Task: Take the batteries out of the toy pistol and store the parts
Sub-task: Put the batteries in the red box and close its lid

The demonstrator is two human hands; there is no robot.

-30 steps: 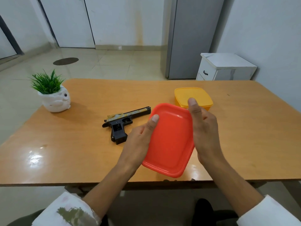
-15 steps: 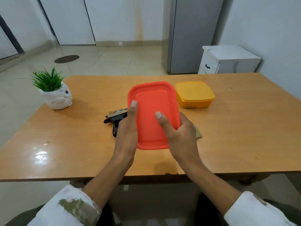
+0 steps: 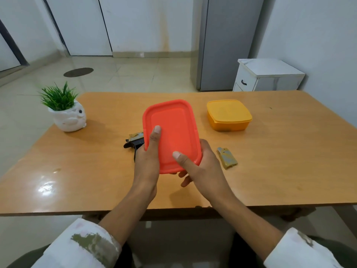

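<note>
Both hands hold a red plastic box (image 3: pixel 173 128) with its lid on, lifted above the table's middle. My left hand (image 3: pixel 147 161) grips its left side, thumb on the lid. My right hand (image 3: pixel 201 167) grips the near right corner, thumb on top. The black and gold toy pistol (image 3: pixel 135 141) lies on the table behind the box, mostly hidden by it and my left hand. A small olive-grey flat part (image 3: pixel 227 160) lies on the table to the right of my right hand. A closed yellow box (image 3: pixel 229 115) stands further back right.
A white animal-shaped pot with a green plant (image 3: pixel 66 113) stands at the table's (image 3: pixel 289 161) far left. Beyond the table are a grey cabinet (image 3: pixel 228 43) and a small white drawer unit (image 3: pixel 266 76).
The red box went from tilted at the near edge to raised and level over the table's middle. It now hides most of the pistol. The olive-grey part has come into view.
</note>
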